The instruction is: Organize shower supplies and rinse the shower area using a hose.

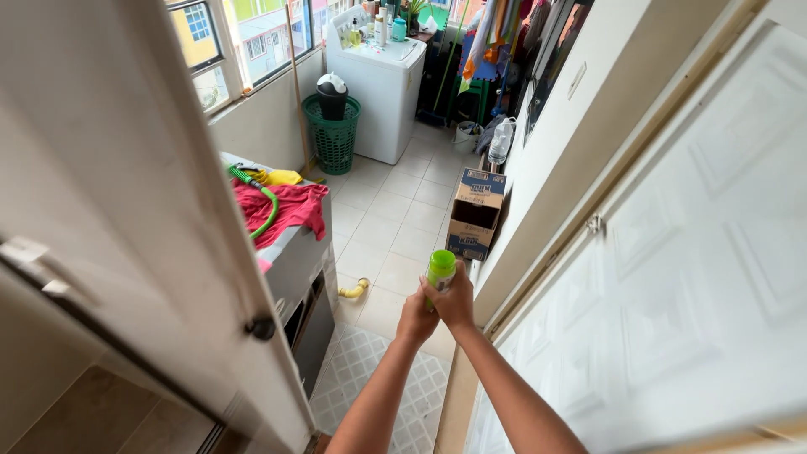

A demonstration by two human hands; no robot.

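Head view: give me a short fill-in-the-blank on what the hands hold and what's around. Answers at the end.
1. Both hands, left hand and right hand, grip a bottle with a ____ cap.
2. The laundry basket beside the white washing machine is ____ in colour.
3. The cardboard box stands on the tiled ____.
4. A green hose lies across a ____ cloth.

Missing words: green; green; floor; red

washing machine (378, 84), green basket (334, 134) (mesh), cardboard box (472, 214)
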